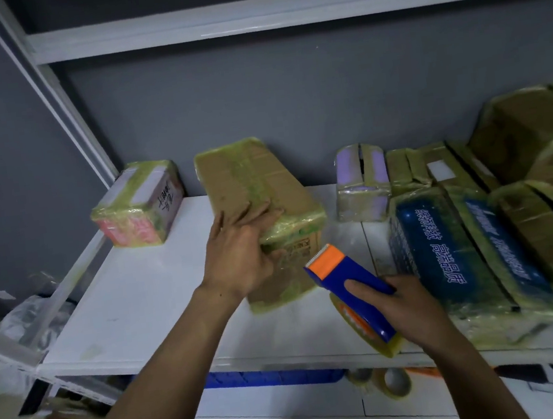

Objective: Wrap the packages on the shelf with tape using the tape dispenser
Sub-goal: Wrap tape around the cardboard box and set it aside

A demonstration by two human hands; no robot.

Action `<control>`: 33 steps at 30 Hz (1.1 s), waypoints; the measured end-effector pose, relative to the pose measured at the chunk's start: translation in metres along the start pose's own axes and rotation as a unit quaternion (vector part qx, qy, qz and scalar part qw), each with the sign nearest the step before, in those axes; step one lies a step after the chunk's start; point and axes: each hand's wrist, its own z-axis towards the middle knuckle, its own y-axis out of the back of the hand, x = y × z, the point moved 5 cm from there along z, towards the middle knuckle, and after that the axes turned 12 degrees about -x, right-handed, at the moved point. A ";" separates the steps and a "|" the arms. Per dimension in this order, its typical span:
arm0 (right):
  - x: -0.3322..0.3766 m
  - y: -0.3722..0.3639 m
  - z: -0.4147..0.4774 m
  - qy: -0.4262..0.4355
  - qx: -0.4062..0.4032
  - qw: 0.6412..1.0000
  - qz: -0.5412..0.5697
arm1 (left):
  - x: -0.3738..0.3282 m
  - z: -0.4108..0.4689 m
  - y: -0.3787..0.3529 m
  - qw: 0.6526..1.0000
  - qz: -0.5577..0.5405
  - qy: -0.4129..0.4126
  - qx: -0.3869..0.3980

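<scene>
A brown cardboard package (pixel 259 190) wrapped in yellowish tape stands tilted on the white shelf (pixel 140 293), its far end leaning toward the grey wall. My left hand (pixel 238 251) grips its near left edge, fingers spread over the top and thumb on the front face. My right hand (pixel 403 308) holds a blue and orange tape dispenser (pixel 348 277) with a roll of yellowish tape under it. The dispenser's serrated orange end points at the package's lower right corner, close to it.
A small pink taped box (pixel 136 204) sits at the shelf's left rear. A lilac box (pixel 361 182) and a pile of taped packages, some blue with white print (pixel 444 245), fill the right. Spare tape rolls (pixel 394 382) lie on the shelf below.
</scene>
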 end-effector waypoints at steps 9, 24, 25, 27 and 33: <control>0.016 -0.008 -0.005 0.072 0.074 0.994 0.030 | 0.036 0.004 0.002 0.998 -0.046 0.030 -0.003; 0.040 -0.032 -0.017 0.188 0.186 0.962 0.068 | 0.004 -0.088 0.023 0.815 -0.461 0.344 0.068; 0.041 -0.035 -0.018 0.190 0.194 0.960 0.068 | 0.004 -0.090 0.023 0.814 -0.464 0.342 0.075; 0.041 -0.039 -0.019 0.195 0.202 0.957 0.068 | 0.004 -0.094 0.023 0.808 -0.473 0.344 0.076; 0.042 -0.042 -0.022 0.200 0.215 0.953 0.078 | 0.009 -0.099 0.023 0.808 -0.466 0.360 0.034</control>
